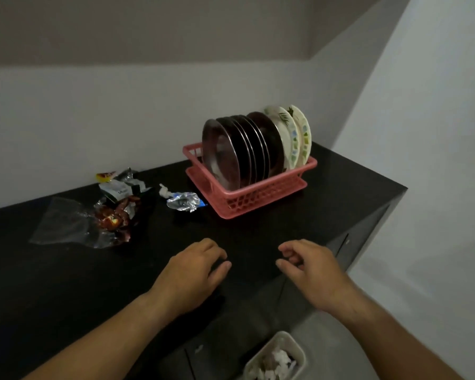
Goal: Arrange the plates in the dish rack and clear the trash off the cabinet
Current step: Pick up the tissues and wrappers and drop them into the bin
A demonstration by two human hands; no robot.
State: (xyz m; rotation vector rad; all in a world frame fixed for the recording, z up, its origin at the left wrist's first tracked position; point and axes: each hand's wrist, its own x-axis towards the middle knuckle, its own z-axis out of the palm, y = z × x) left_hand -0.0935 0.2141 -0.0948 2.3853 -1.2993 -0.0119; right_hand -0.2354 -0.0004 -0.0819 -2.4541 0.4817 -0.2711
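Observation:
A pink plastic dish rack [261,194] stands at the back right of the black cabinet top [66,283]. Several dark plates [244,149] stand upright in it, with two cream patterned plates [292,135] behind them. Trash lies to the left: a crumpled silver wrapper [183,201], a clear plastic bag [63,223], a red-brown wrapper [115,218] and a white and dark wrapper [121,187]. My left hand [195,270] and my right hand [310,272] hover over the cabinet's front part, fingers loosely curled, holding nothing.
A white bin [276,357] with crumpled paper in it stands on the floor below the cabinet's front edge. White walls close in behind and to the right. The cabinet's right end drops off at the corner [403,187].

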